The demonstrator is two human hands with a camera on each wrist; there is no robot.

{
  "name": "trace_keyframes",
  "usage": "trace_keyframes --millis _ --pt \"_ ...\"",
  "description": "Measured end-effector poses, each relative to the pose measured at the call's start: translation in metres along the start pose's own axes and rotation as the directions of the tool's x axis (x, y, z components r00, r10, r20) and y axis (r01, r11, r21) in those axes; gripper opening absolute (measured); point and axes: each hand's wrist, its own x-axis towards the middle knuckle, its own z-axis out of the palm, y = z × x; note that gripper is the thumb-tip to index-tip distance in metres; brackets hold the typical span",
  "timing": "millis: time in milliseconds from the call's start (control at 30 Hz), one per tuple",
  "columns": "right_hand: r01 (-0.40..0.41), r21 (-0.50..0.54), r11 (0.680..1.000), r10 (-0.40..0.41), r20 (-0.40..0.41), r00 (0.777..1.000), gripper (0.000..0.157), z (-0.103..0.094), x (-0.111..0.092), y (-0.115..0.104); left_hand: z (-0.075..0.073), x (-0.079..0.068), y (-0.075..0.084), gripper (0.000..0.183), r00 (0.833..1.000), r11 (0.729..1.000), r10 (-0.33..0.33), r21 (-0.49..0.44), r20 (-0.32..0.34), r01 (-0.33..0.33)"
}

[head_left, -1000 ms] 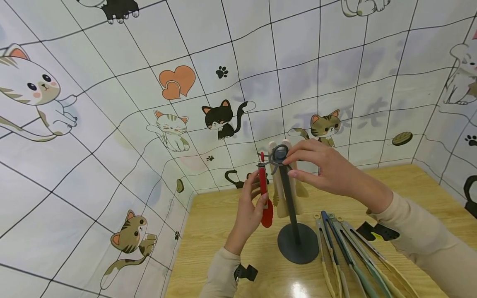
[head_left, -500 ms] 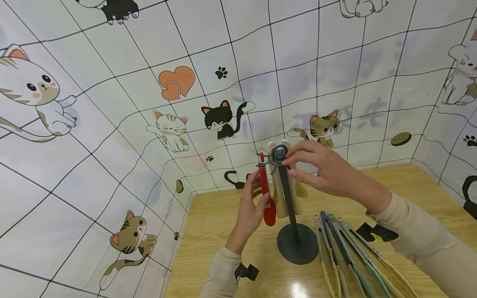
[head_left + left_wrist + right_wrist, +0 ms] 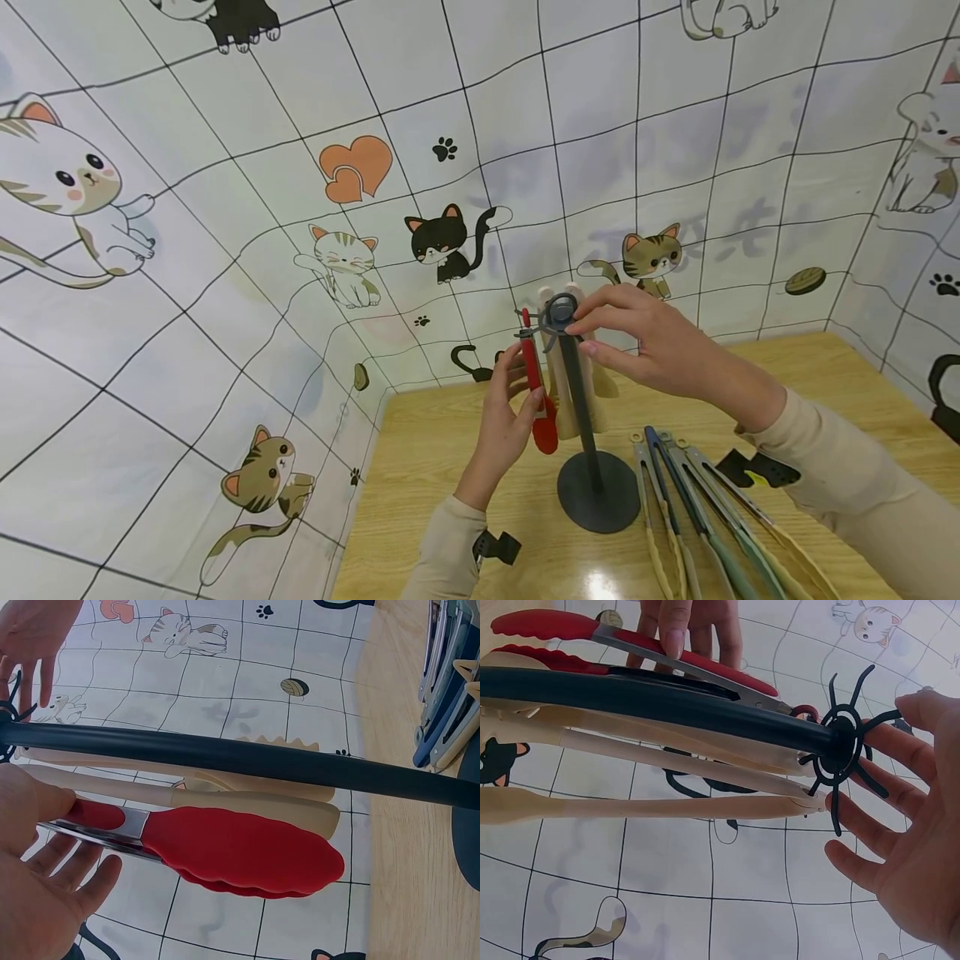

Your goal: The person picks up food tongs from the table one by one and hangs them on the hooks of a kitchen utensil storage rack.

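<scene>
My left hand [image 3: 501,425] pinches red tongs [image 3: 546,429] between thumb and fingers. The handle end hangs at a hook of a dark utensil stand [image 3: 577,392], and the scalloped red heads point down. In the left wrist view the red heads [image 3: 244,851] lie close together; in the right wrist view the arms of the tongs [image 3: 637,641] look somewhat apart. My right hand [image 3: 648,337] holds the hooked ring [image 3: 841,746] at the stand's top, its thumb on one hook. Beige utensils [image 3: 682,806] hang from other hooks, partly hidden behind the pole.
Several tongs [image 3: 705,508] with beige, blue and green parts lie on the wooden table [image 3: 427,500], right of the stand's round base [image 3: 598,493]. A white cat-print sheet [image 3: 450,92] covers the walls close behind the stand.
The lower end of the red tongs has swung slightly right, towards the stand's pole. Both hands have kept nearly the same place and hold.
</scene>
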Motion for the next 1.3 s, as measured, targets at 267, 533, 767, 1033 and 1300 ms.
trace_keyframes --millis 267,533,767,1033,1300 --pt "-0.016 -0.007 1.0 0.016 0.003 1.0 0.019 0.0 -0.003 0.0 0.001 -0.001 0.0 0.064 1.0 1.0 -0.005 -0.014 -0.002 0.005" --pt "-0.036 -0.003 0.999 0.036 0.009 0.999 0.02 -0.001 -0.005 0.0 0.001 0.0 -0.001 0.064 1.0 0.999 0.027 -0.017 -0.002 -0.027" --pt "-0.061 -0.018 0.998 0.061 0.03 0.998 0.02 -0.002 -0.003 -0.002 0.0 0.003 -0.012 0.063 0.999 1.0 0.03 0.002 -0.018 -0.03" --pt "-0.068 -0.02 0.998 0.068 0.037 0.997 0.02 -0.004 -0.002 -0.003 -0.01 0.008 -0.003 0.071 0.992 0.994 0.088 0.076 -0.092 -0.081" --pt "-0.08 -0.007 0.997 0.08 0.044 0.996 0.021 -0.003 -0.004 -0.003 -0.029 0.022 0.018 0.068 0.923 0.908 0.354 0.295 -0.154 -0.299"
